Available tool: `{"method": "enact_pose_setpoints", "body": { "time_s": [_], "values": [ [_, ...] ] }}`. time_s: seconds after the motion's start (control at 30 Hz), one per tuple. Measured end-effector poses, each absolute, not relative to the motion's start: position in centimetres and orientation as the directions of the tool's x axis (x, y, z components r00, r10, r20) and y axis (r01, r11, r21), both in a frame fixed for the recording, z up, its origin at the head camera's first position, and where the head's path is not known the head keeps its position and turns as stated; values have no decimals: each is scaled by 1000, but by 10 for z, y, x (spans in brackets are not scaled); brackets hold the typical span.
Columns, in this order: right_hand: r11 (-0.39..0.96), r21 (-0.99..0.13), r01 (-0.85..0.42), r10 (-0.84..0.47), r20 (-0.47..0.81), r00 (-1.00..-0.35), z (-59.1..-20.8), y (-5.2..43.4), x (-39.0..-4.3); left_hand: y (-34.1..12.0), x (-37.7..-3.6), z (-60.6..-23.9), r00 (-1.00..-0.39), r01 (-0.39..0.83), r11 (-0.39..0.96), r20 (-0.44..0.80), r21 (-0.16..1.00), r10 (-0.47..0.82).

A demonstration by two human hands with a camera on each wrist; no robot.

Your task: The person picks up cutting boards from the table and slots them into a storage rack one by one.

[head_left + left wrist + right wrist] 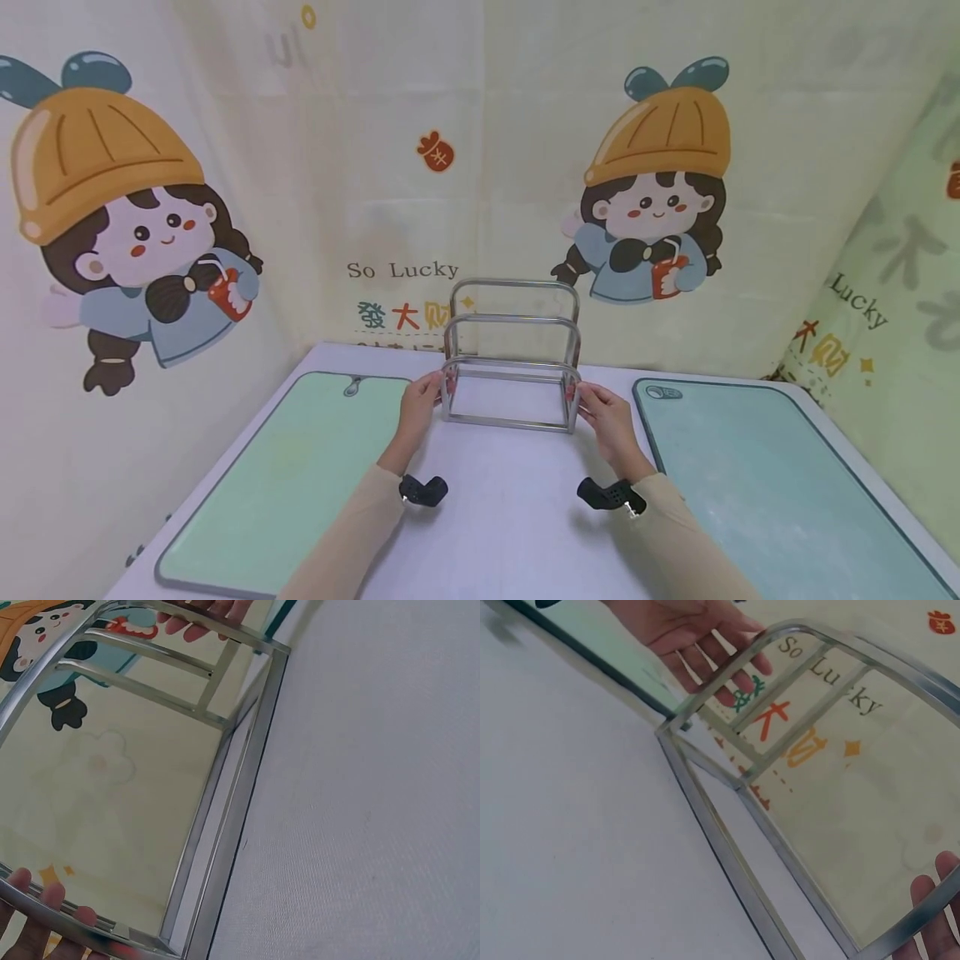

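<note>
A silver metal rack [510,424] with three rounded upright frames, the rear one tallest, stands upright toward the back of the white table. My left hand [417,414] grips its left side low down, the fingers passing behind the front upright. On the opposite side my right hand [611,422] holds the matching upright. In the left wrist view the left fingers [52,896] show curled round the side bar. The right wrist view has the right fingers [922,889] around the curved bar at the lower right. Between the frames nothing stands.
A pale green phone-shaped print [292,467] lies on the left of the white tabletop [502,517], and a blue-green one [772,467] on the right. Behind the rack hangs a cream cloth [510,192] with cartoon figures. A black wrist camera [611,495] sits on each wrist.
</note>
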State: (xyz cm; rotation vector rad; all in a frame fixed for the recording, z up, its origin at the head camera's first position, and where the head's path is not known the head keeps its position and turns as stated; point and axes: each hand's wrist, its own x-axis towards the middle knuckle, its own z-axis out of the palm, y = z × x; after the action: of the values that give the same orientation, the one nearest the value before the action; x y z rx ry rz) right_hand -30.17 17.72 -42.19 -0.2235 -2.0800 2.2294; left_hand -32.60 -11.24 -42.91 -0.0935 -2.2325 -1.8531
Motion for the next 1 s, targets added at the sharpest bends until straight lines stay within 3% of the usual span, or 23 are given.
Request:
{"method": "enact_pose_setpoints", "body": {
  "time_s": [0.5,0.63,0.87,1.0],
  "values": [
    [31,-999,-36,87,38,-995,-410,189,-295,-111,-310,-412,-961,256,59,261,965,-94],
    [86,-992,-94,75,101,-992,-404,194,-293,-105,-304,-401,-944,323,57,326,945,-56],
    [184,-966,-182,67,197,-978,-397,203,-293,-93,-294,-387,-855,511,86,516,855,-46],
    [199,-955,-219,57,234,-971,-394,209,-291,-87,-279,-369,-833,544,140,553,827,-27]
  ]
}}
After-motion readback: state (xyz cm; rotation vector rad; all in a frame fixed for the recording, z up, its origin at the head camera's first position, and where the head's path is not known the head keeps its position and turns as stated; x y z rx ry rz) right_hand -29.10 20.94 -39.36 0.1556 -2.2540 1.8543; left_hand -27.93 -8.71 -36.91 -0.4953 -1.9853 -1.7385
